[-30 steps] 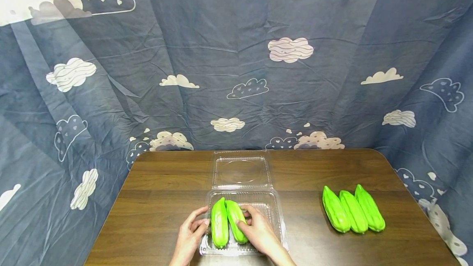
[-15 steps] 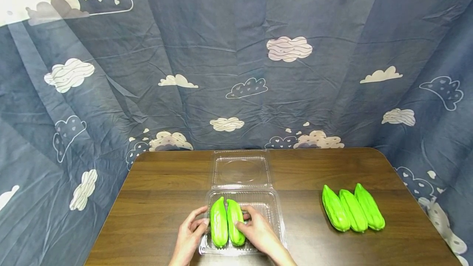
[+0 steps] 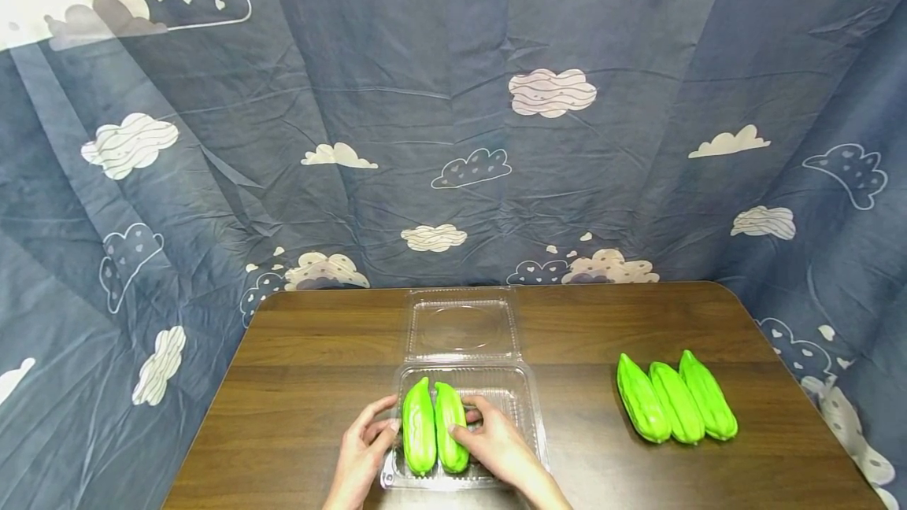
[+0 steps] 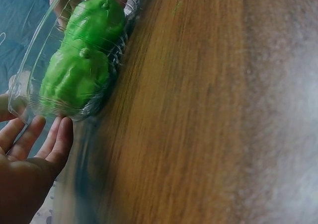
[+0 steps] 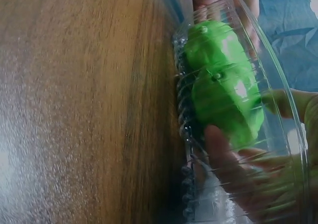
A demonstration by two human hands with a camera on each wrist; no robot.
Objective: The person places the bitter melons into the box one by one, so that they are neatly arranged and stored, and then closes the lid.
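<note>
A clear plastic clamshell container [image 3: 534,415] lies opened flat, its lid [image 3: 464,329] toward the far table edge. Two bright green, ridged, gourd-like vegetables lie side by side in its left half: a left gourd [image 3: 420,431] and a right gourd [image 3: 450,435]. My right hand [image 3: 503,447] reaches into the tray and grips the right gourd between thumb and fingers. With its fingers fairly straight, my left hand [image 3: 360,451] touches the container's left side. In the left wrist view the left hand's fingertips [image 4: 63,127] meet the outer wall.
Three more green gourds [image 3: 678,404] lie side by side at the right of the brown wooden table [image 3: 298,384]. A blue curtain [image 3: 397,101] with cloud prints hangs behind the table and at its sides.
The right gourd has turned from a slant to nearly upright in the head view, shifting slightly left with my right hand on it. My left hand has stayed at the container's side.
</note>
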